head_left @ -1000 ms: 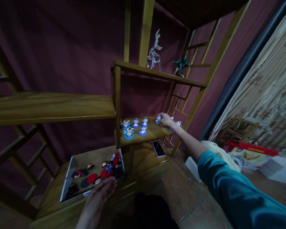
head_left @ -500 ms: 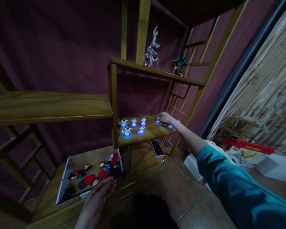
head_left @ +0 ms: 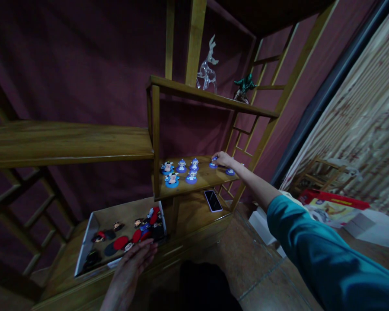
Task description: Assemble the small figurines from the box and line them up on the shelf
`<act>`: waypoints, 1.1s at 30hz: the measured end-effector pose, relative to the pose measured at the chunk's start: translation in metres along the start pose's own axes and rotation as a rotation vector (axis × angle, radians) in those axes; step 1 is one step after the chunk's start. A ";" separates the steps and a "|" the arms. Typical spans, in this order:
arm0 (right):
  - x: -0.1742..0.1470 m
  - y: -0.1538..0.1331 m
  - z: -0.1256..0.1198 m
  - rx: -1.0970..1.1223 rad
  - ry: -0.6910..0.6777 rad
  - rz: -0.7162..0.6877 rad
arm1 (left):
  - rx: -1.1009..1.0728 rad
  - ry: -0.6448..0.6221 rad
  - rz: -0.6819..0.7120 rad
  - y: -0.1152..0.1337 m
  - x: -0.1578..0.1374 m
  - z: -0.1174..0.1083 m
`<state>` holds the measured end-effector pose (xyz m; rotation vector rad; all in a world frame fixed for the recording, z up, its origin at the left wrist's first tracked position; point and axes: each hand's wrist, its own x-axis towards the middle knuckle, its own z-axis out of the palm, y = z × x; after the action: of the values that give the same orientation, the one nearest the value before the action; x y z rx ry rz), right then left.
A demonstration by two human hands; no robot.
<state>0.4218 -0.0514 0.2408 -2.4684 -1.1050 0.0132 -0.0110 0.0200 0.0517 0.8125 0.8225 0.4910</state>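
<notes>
On the middle shelf (head_left: 201, 180), my right hand (head_left: 223, 159) has its fingers closed around the top of a small figurine (head_left: 213, 164) with a purple base. The figurine stands on the wood, partly covered by my fingers. Another purple-based figurine (head_left: 230, 171) is to its right, under my forearm. To the left are several more, among them a purple one (head_left: 191, 176) and a blue-based one (head_left: 172, 180). My left hand (head_left: 134, 261) holds nothing, fingers stretched out, over the front edge of a shallow box (head_left: 87, 242) with red, black and blue figurines (head_left: 120, 242) lying in it.
A phone (head_left: 213, 201) lies on the lower shelf. Above, a clear deer ornament (head_left: 207, 71) and a dark green figure (head_left: 244, 88) stand on the upper shelf (head_left: 214, 97). White boxes (head_left: 262, 226) and a red package (head_left: 335, 203) are on the floor at right.
The view has shifted very slightly. My right hand stays at the same figurine, and my left hand remains open by the box.
</notes>
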 end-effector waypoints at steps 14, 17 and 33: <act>-0.001 -0.005 -0.024 0.055 0.010 -0.012 | 0.005 0.017 0.008 0.001 -0.001 0.001; -0.004 -0.002 -0.048 0.001 0.057 -0.012 | -0.010 0.016 -0.008 0.001 0.000 0.000; -0.015 -0.012 -0.039 -0.146 -0.098 -0.194 | 0.001 0.022 0.002 0.002 -0.001 0.002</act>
<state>0.4096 -0.0702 0.2789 -2.4981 -1.4305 -0.0056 -0.0106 0.0197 0.0544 0.8102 0.8422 0.5018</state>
